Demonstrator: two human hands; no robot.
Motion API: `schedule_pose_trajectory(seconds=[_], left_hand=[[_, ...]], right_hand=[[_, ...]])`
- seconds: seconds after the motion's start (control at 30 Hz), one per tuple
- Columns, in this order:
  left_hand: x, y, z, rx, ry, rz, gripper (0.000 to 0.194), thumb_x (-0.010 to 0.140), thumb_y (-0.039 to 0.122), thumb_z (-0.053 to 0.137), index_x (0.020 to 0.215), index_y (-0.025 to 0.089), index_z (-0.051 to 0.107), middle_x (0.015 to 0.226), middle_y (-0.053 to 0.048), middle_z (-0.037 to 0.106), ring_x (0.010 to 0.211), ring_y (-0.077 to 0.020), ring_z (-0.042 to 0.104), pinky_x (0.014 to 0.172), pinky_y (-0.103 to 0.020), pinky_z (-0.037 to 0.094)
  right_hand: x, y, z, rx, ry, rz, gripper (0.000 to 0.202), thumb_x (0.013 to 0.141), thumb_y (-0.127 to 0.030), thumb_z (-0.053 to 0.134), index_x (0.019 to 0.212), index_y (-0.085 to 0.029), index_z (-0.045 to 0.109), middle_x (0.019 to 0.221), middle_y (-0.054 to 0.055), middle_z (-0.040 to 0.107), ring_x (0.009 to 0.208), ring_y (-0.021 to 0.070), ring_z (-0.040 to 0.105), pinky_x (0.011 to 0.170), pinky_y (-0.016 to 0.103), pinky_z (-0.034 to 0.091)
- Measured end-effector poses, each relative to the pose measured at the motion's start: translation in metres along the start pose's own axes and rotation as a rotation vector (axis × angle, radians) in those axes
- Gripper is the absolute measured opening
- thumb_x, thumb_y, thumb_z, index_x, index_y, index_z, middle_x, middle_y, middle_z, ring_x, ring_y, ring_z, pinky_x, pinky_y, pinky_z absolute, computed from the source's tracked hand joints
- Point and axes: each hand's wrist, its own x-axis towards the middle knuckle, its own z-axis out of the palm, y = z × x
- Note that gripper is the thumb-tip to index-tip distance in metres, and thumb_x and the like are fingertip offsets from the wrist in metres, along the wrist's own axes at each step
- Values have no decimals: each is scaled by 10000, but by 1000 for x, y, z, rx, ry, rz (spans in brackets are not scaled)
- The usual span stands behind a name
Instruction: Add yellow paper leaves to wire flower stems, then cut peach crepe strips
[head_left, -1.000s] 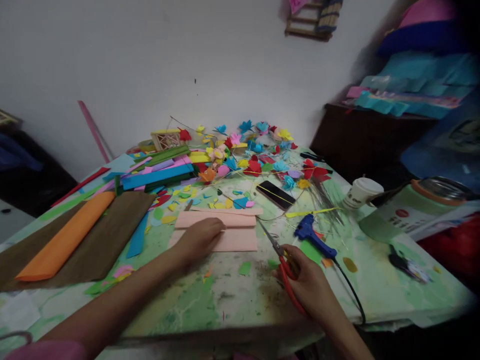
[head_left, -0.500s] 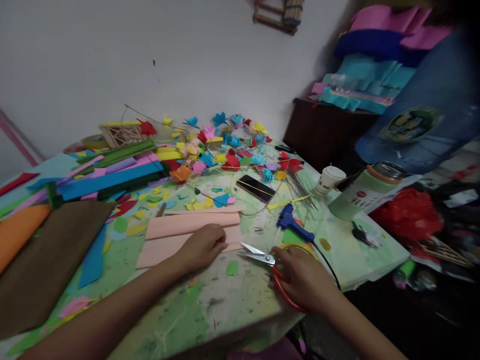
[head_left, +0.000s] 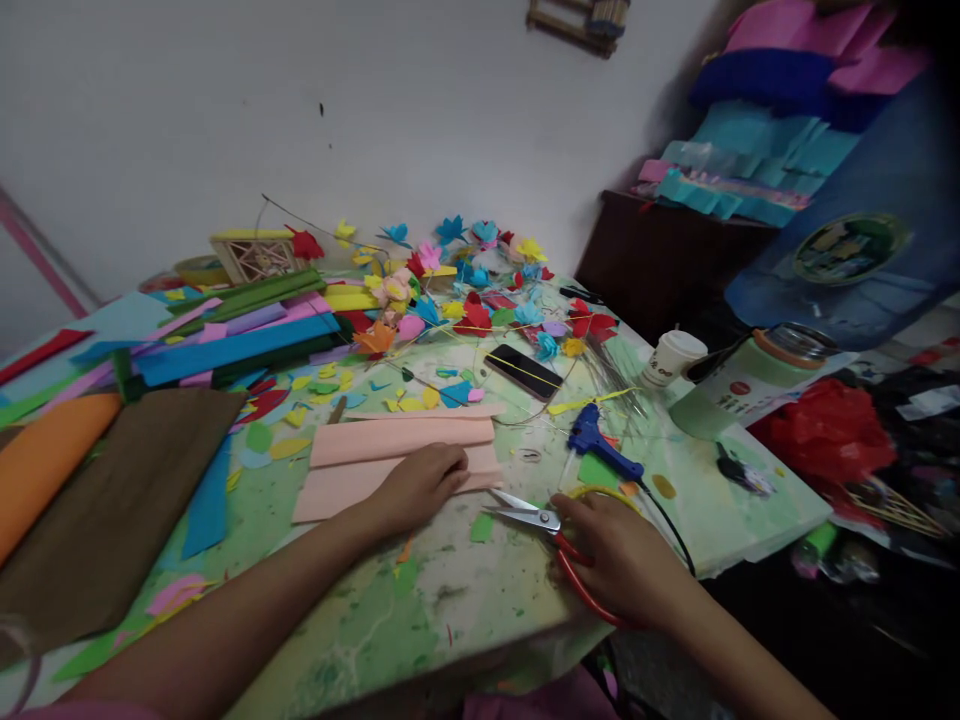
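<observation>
My left hand (head_left: 421,483) presses down on a folded sheet of peach crepe paper (head_left: 375,455) lying on the green-stained table (head_left: 465,590). To its right my right hand (head_left: 619,557) grips red-handled scissors (head_left: 534,517), whose blades are parted and point left towards the paper's right edge. A blue glue gun (head_left: 600,446) with a black cord lies just beyond my right hand.
Colourful paper flowers (head_left: 465,300), scraps and wire stems crowd the far side. A black phone (head_left: 523,371) lies mid-table. Coloured paper rolls (head_left: 232,340), a brown sheet (head_left: 120,500) and an orange sheet (head_left: 45,455) sit on the left. A paper cup (head_left: 669,358) and a green jar (head_left: 739,385) stand on the right.
My right hand has swung the scissors from pointing up and away to pointing left at the paper, blades now apart. The view has shifted right. My left hand stays on the paper.
</observation>
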Motion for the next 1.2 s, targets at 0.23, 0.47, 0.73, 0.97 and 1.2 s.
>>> schedule_pose_trajectory(seconds=[0.23,0.47,0.73,0.97,1.2], left_hand=[[-1,-2,3,-40,24,2,217,872,266,428,1049,192,529,994,-74,623,892,-205,570,759,-322,438],[-1,-4,3,-44,-18,-12,267,879,272,436,1122,195,514,1092,-75,615,984,-203,566,841,-343,442],[-2,-4,3,-43,1,-1,295,886,281,425,1152,182,505,1121,-85,620,1026,-213,563,868,-354,442],[1,-8,-1,-51,-27,17,375,871,277,454,1232,176,462,1127,-93,615,1032,-210,563,869,-341,443],[7,-18,-8,3,-118,97,397,902,346,413,1258,184,483,1252,-94,569,1105,-211,537,931,-340,413]], right_hand=[[5,1,1,-7,32,-13,396,753,-331,595,1140,-252,565,870,53,574,828,203,533,682,266,330],[14,1,0,-63,-4,-93,377,791,-374,566,1144,-245,544,866,59,553,809,197,507,666,268,299],[35,-8,3,-87,-7,-199,446,766,-444,604,1169,-263,538,897,67,547,842,216,506,679,280,290],[49,-8,1,-116,-42,-301,455,793,-422,581,1210,-249,525,918,86,575,859,220,518,684,281,300],[54,-4,-5,-139,-54,-360,398,810,-375,554,1187,-251,532,898,75,583,818,203,526,653,271,293]])
